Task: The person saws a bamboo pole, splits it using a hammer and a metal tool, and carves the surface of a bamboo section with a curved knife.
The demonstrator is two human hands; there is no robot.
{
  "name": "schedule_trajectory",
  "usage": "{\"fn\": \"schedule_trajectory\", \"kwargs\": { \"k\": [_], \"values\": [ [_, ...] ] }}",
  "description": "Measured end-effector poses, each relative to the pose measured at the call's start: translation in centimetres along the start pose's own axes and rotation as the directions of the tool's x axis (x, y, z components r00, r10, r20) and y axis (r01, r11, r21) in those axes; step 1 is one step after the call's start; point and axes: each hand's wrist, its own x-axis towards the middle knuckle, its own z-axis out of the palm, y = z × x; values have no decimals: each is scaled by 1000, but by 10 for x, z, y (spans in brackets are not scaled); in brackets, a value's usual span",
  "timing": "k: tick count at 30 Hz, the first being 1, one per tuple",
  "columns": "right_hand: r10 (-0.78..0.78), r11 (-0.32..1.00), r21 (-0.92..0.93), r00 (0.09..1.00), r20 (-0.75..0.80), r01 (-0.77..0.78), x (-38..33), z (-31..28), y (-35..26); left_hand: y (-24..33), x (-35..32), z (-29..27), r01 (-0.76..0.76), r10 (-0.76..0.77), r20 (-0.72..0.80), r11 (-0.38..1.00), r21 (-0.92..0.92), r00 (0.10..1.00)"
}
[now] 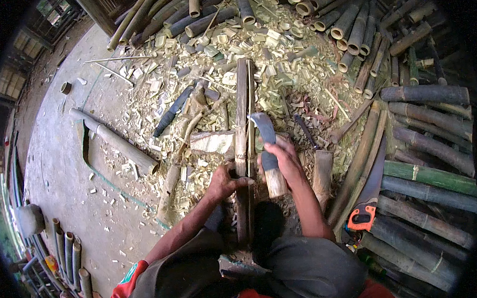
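Observation:
A long brown bamboo piece [241, 103] stretches away from between my knees, with a narrow strip along its right side and a gap between them. My left hand [225, 181] is closed around it, thumb lying across the top. On the right, my right hand [284, 156] grips a billhook [264, 127] where its dark wrapped neck meets the blade. The curved blade points away from me beside the bamboo, and the pale wooden handle [275, 183] sticks out toward me. A pale chopped wood block [212, 143] lies under the bamboo.
Pale chips [268, 41] cover the floor ahead. A dark-handled tool [173, 112] and a bamboo pole [115, 135] lie to the left. An orange-handled saw [362, 217] rests at the right, blade upward, near stacked bamboo [436, 175]. A short wooden post [323, 172] stands right of my hand.

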Motion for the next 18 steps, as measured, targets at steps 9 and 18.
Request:
{"fn": "schedule_trajectory", "kwargs": {
  "k": [9,18],
  "values": [
    [-84,992,-89,995,45,88,69,-12,-51,8,3,-2,72,-74,18,991,116,997],
    [-109,987,-108,992,67,115,135,-34,-127,9,3,3,54,-52,49,998,-36,997]
  ]
}}
